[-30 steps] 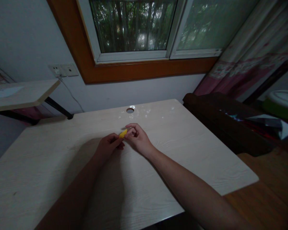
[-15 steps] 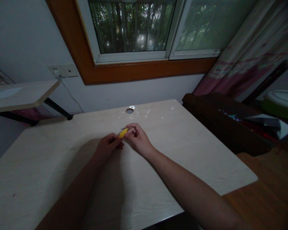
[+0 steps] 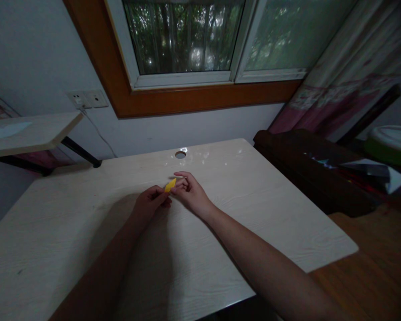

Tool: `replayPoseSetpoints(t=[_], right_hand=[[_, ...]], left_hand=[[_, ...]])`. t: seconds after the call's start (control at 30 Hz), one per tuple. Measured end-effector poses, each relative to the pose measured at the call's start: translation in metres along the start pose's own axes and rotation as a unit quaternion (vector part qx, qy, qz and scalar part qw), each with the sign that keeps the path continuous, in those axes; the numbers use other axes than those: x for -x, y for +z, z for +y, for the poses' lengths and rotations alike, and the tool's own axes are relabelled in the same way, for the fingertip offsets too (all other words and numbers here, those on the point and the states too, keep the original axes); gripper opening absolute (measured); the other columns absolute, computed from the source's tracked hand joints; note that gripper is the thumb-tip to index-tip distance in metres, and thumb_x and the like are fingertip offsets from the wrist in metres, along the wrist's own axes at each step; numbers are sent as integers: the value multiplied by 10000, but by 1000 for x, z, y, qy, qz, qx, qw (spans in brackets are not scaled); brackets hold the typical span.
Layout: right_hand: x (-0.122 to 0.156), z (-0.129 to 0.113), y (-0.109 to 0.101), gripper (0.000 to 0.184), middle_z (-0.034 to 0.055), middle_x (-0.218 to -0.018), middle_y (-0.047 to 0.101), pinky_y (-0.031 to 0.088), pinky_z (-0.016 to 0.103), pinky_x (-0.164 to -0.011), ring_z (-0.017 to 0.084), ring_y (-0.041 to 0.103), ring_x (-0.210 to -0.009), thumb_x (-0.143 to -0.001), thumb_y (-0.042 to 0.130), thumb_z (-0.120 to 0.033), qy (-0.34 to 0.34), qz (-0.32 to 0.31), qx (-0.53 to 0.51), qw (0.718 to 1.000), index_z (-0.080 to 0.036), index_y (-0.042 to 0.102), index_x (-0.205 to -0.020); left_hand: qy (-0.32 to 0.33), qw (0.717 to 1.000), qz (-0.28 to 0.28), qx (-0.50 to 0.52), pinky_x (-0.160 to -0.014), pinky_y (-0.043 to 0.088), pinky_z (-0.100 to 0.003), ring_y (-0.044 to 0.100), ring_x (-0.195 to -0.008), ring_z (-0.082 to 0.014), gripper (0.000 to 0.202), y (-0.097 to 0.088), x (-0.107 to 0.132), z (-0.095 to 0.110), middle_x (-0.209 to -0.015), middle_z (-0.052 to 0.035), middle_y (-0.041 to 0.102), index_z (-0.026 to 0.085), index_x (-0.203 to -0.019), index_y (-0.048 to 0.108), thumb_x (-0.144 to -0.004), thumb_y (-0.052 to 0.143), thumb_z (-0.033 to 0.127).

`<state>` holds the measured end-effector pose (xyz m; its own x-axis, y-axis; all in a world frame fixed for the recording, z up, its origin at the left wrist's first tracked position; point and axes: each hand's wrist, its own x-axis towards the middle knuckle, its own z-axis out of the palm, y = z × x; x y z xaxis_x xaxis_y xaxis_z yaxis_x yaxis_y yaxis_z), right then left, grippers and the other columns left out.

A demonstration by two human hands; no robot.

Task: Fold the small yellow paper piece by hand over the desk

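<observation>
Between my two hands is a small piece of folded yellow paper (image 3: 170, 185), pointed at its upper right end. My left hand (image 3: 151, 199) pinches its lower left end between thumb and fingers. From the other side, my right hand (image 3: 189, 191) grips the paper with thumb and curled fingers, its index finger stretched out above. Part of the paper is covered by my fingertips. Both hands are just over the pale wood-grain table (image 3: 254, 200), near its middle.
A round cable hole (image 3: 180, 154) is near the table's back edge. At left stands a raised shelf (image 3: 36, 129) on black legs (image 3: 82, 151). A white cord (image 3: 98, 131) hangs from a wall socket (image 3: 76, 99). Dark wooden furniture (image 3: 307, 174) adjoins the table's right side.
My right hand and the yellow paper have shifted very slightly to the left. My left hand stays almost in place, and both hands keep their hold.
</observation>
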<state>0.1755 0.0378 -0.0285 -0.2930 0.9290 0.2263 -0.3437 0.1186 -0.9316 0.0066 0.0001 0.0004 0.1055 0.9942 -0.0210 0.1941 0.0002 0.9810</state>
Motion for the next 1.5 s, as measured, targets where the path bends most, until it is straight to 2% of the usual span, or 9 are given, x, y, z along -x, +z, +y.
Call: replayPoseSetpoints(t=[0.43,0.77,0.9,1.07,1.33,1.5], right_hand=[[1,0,1,542,-39,-794,599,454,261,-681,110,560,-698,-713,759,-258,17,-16,27,999,-263,528,-1204],[-1,-3,0,479,-50,-756,590,444,249,-667,99,556,-676,-690,769,-229,10,5,9,1000,-246,584,-1131],[-2,-3,0,451,-46,-758,593,457,253,-678,100,557,-680,-686,769,-252,19,25,3,999,-248,601,-1104],[-1,-4,-1,435,-25,-795,616,467,261,-694,110,567,-713,-708,759,-289,26,12,8,1000,-247,619,-1117],[2,-3,-2,325,-22,-741,619,425,226,-577,93,514,-602,-745,732,-305,42,12,58,997,-228,654,-1051],[2,2,-2,244,27,-889,688,486,264,-684,122,608,-719,-760,721,-344,47,5,91,995,-201,672,-951]], left_hand=[[-2,1000,-19,-5,-661,486,-272,629,-653,-157,258,1,-1,-2,-688,-14,682,189,-728,614,-818,623,430],[-7,1000,-4,-11,-670,490,-269,630,-657,-154,248,1,0,3,-691,-14,688,185,-745,632,-798,653,426],[-7,1000,-5,-3,-682,504,-286,646,-667,-169,267,0,-2,0,-708,-22,698,189,-778,639,-793,650,455],[-7,1000,-2,11,-696,512,-296,657,-677,-174,275,-2,-4,-6,-721,-26,707,187,-808,642,-785,659,460],[1,1000,14,23,-702,510,-280,651,-690,-161,244,-4,-4,-9,-734,-26,708,181,-851,650,-804,659,420],[-1,999,39,37,-724,522,-284,658,-716,-159,240,-4,-4,-8,-810,-37,722,181,-877,656,-822,645,415]])
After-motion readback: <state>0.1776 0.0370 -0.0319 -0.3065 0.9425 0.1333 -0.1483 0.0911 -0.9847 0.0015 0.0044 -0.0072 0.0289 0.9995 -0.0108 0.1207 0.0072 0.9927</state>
